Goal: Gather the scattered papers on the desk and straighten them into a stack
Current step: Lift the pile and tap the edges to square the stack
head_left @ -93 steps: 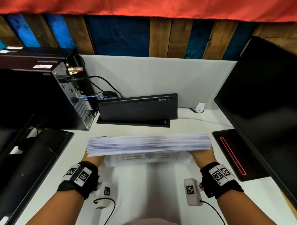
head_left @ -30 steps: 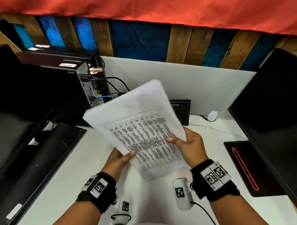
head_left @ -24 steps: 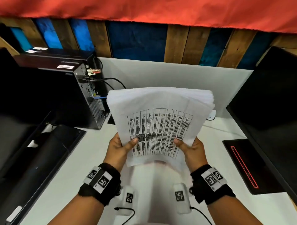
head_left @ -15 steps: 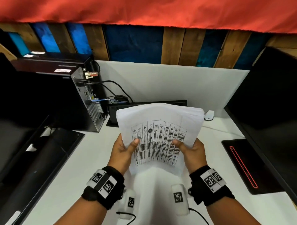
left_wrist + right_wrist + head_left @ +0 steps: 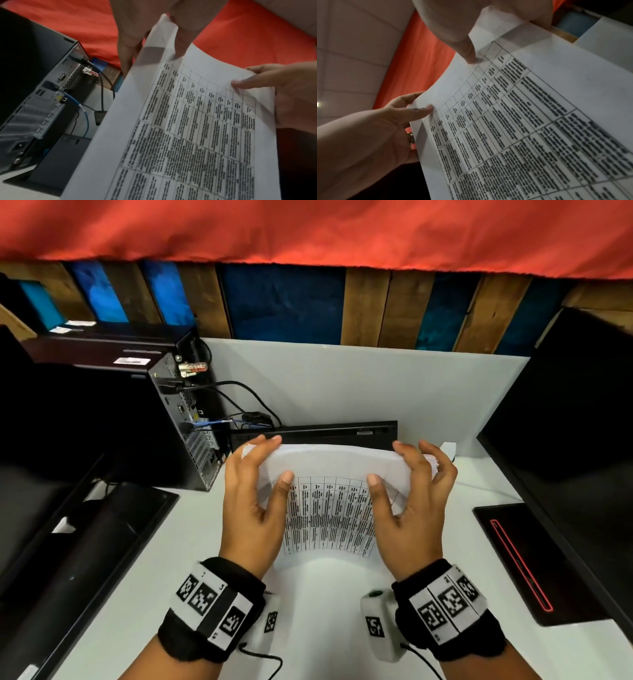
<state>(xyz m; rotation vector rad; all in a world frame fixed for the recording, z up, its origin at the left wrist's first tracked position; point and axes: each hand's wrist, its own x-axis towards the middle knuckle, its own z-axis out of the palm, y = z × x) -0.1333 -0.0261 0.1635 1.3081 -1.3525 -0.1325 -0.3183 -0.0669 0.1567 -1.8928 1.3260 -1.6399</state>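
Observation:
A stack of white papers point(image 5: 329, 508) with a printed table on its front sheet stands on its lower edge on the white desk point(image 5: 164, 577), bowed toward me. My left hand point(image 5: 277, 460) pinches its upper left corner, thumb on the front and fingers over the top edge. My right hand point(image 5: 385, 462) pinches the upper right corner the same way. The left wrist view shows the papers point(image 5: 188, 135) up close with my left thumb point(image 5: 181, 40) on the front sheet. The right wrist view shows the papers point(image 5: 522, 121) with my right thumb point(image 5: 465, 51) pressing the sheet.
A black computer tower point(image 5: 185, 422) with cables stands at the back left. A black keyboard point(image 5: 315, 434) leans on the white partition behind the papers. A dark monitor point(image 5: 565, 422) and its base point(image 5: 520, 559) fill the right. Another dark screen stand point(image 5: 85, 542) lies on the left.
The stack has come down from in front of me until its lower edge meets the desk. Both hands have slid from the lower sides up to the top corners.

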